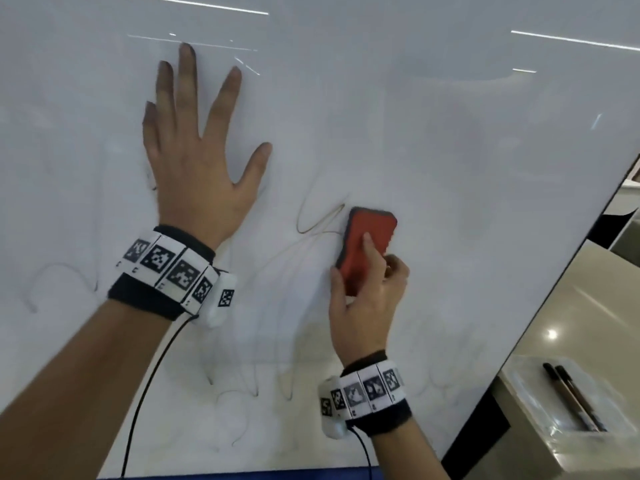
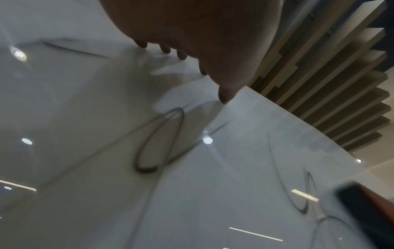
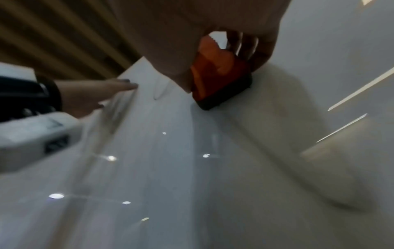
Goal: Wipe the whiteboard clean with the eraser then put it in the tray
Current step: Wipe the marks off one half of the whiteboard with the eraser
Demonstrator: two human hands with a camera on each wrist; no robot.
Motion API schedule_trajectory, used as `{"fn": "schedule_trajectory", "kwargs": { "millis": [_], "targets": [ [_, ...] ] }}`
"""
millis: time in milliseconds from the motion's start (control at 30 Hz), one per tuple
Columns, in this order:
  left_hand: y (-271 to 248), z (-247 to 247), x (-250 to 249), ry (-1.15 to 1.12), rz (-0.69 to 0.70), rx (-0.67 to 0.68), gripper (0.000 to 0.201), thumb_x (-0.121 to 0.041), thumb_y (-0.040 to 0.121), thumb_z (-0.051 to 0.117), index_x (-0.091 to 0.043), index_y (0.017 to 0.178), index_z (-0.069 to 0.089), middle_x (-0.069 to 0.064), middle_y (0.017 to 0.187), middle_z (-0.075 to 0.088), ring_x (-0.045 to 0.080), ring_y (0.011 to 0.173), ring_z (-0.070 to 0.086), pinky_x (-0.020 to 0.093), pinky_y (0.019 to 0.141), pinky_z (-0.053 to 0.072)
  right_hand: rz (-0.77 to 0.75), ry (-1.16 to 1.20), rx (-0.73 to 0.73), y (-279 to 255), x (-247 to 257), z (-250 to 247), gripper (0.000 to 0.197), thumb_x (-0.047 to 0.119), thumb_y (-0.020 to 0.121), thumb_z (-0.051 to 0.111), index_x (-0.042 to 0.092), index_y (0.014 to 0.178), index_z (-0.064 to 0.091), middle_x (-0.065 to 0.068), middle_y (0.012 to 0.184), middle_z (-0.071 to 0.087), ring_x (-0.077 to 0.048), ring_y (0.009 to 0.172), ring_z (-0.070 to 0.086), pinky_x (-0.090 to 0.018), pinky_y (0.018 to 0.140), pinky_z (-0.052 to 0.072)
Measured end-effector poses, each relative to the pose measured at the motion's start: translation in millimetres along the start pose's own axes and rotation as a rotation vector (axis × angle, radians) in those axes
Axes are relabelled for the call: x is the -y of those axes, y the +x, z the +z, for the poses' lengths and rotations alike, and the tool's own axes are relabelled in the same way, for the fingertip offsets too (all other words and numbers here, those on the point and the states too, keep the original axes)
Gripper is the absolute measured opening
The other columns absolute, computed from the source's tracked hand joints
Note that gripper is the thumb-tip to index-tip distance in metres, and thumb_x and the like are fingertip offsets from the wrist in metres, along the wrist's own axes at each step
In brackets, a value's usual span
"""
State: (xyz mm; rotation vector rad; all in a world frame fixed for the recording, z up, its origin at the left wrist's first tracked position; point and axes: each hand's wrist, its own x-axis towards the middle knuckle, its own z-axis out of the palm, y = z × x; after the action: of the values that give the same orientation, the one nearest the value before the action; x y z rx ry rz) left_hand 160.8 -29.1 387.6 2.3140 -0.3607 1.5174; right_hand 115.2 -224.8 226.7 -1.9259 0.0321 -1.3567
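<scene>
Red eraser (image 1: 367, 244), dark felt face against the whiteboard (image 1: 433, 140), just beside a looping pen stroke (image 1: 313, 220); I see my right hand (image 1: 367, 299) clamped on its lower end, thumb and fingers curled round it. My left hand (image 1: 197, 157) lies flat on the board, fingers spread apart, holding nothing. At lower right, off the board, a clear tray (image 1: 533, 403) holds two markers (image 1: 571, 396)

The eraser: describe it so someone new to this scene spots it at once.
Look at the large whiteboard filling the head view. Near its middle, the right hand grips the eraser, a red block with a dark edge against the board, the only coloured thing there.
</scene>
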Motion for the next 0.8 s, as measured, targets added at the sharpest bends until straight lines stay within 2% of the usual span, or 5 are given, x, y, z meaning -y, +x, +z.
{"fn": "schedule_trajectory", "kwargs": {
  "millis": [200, 333, 433, 667, 800],
  "targets": [
    [-2, 0, 10, 0.017, 0.045, 0.011, 0.069, -0.058, 0.103, 0.045, -0.03, 0.163, 0.023, 0.014, 0.171, 0.009, 0.035, 0.159, 0.008, 0.055, 0.126, 0.015, 0.32, -0.022, -0.225, -24, -58, -30, 0.078, 0.028, 0.087, 0.066, 0.005, 0.153, 0.031, -0.012, 0.127, 0.039, -0.013, 0.119, 0.033, -0.057, 0.107, 0.04],
    [-3, 4, 2, 0.004, 0.027, 0.002, 0.069, -0.056, 0.104, 0.044, -0.029, 0.163, 0.021, 0.018, 0.171, 0.009, 0.038, 0.159, 0.007, 0.056, 0.127, 0.01, -0.114, -0.118, 0.023, 25, 10, -14, 0.062, 0.016, 0.086, 0.072, 0.014, 0.145, 0.051, -0.023, 0.127, 0.047, -0.026, 0.112, 0.042, -0.036, 0.105, 0.036],
    [-5, 3, 7, -0.009, 0.037, -0.016, 0.07, -0.059, 0.103, 0.044, -0.03, 0.163, 0.022, 0.017, 0.171, 0.011, 0.038, 0.159, 0.009, 0.054, 0.127, 0.011, -0.379, -0.291, 0.147, 45, 22, -14, 0.052, 0.022, 0.094, 0.066, 0.027, 0.144, 0.053, -0.019, 0.129, 0.047, -0.032, 0.106, 0.047, -0.041, 0.097, 0.042],
    [-4, 3, 13, 0.039, 0.058, 0.029, 0.069, -0.057, 0.106, 0.041, -0.029, 0.164, 0.018, 0.017, 0.171, 0.006, 0.037, 0.159, 0.005, 0.056, 0.128, 0.01, 0.346, -0.078, -0.194, -28, -78, -46, 0.074, 0.019, 0.089, 0.067, 0.002, 0.151, 0.032, -0.025, 0.132, 0.041, -0.036, 0.122, 0.041, -0.054, 0.111, 0.037],
    [-4, 6, 5, 0.014, 0.031, 0.034, 0.067, -0.057, 0.107, 0.039, -0.027, 0.164, 0.02, 0.019, 0.171, 0.007, 0.039, 0.159, 0.005, 0.057, 0.128, 0.008, 0.138, 0.023, -0.19, 10, -4, -6, 0.071, 0.017, 0.087, 0.07, 0.008, 0.151, 0.039, -0.017, 0.132, 0.04, -0.023, 0.118, 0.04, -0.044, 0.111, 0.037]
  ]
}}
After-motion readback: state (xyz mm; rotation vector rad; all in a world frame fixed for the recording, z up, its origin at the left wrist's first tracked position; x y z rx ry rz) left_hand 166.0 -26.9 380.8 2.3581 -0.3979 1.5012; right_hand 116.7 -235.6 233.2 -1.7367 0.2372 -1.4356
